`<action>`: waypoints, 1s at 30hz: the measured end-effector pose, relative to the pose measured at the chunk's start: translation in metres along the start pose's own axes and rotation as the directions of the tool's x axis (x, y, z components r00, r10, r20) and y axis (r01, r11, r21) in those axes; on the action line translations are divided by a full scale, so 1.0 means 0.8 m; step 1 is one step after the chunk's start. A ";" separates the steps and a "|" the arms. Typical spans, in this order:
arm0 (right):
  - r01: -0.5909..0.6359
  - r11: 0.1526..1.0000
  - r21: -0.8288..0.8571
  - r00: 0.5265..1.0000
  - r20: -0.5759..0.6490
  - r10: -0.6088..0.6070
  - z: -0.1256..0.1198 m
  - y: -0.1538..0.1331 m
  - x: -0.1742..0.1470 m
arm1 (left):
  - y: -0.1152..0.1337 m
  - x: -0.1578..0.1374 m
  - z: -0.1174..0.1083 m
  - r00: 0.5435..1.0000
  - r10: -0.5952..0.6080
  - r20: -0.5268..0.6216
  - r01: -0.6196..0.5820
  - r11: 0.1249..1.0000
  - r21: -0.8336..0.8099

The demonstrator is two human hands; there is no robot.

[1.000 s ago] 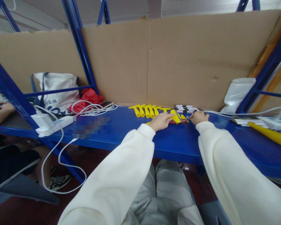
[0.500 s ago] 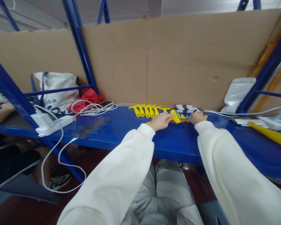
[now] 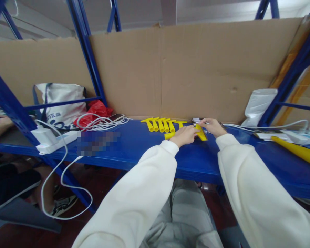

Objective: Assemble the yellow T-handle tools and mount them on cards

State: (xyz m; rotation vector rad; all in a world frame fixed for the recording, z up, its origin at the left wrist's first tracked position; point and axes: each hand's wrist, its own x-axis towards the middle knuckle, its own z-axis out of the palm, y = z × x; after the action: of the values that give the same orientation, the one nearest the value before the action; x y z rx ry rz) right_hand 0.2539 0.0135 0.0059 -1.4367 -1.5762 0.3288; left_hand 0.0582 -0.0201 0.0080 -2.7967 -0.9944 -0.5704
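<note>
My left hand (image 3: 185, 135) is wrapped round a yellow scraper (image 3: 202, 133), whose flared head points right and whose round handle end sticks out at the left of the palm. At the upper side of that head is my right hand (image 3: 214, 127), its fingers bent and close together; what they pinch, if anything, is hidden. Several like yellow T-shaped scrapers (image 3: 162, 124) lie in a row to the left, hollow handle ends towards me. Partly behind my right fingers is a stack of black-and-white strips (image 3: 195, 120).
Cardboard (image 3: 196, 69) stands behind the blue table (image 3: 134, 148). On the left are coiled white cables (image 3: 103, 122), a power strip (image 3: 58, 143), a red plastic bag (image 3: 95, 109) and a cloth bag (image 3: 63, 100). A yellow cone-like piece (image 3: 297, 151) lies right. Another person's arm (image 3: 0, 127) shows far left.
My right hand has come left from beside the strips to the scraper's head. The scraper in my left hand has shifted slightly right and turned. The view has tilted a little.
</note>
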 end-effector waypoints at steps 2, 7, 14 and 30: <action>0.011 1.000 0.024 0.999 0.037 -0.012 0.005 -0.003 -0.002 | 0.002 0.001 0.000 1.000 0.013 0.001 -0.013 1.000 0.000; 0.052 0.999 0.013 0.997 0.061 -0.052 0.011 -0.003 -0.002 | -0.004 -0.004 0.004 1.000 -0.005 0.005 0.005 0.998 0.060; -0.003 0.996 0.092 0.996 0.084 -0.005 0.015 -0.001 -0.001 | -0.004 -0.013 0.004 0.999 -0.021 0.039 0.016 0.993 0.116; -0.146 0.935 0.323 0.980 0.175 0.092 0.018 0.008 0.000 | -0.004 -0.019 0.003 0.998 0.004 0.057 -0.011 0.993 0.117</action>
State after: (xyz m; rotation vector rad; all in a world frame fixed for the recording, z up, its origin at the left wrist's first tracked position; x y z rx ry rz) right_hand 0.2468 0.0208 -0.0065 -1.2648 -1.4728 0.7623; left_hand 0.0460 -0.0257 0.0002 -2.7254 -0.9936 -0.4198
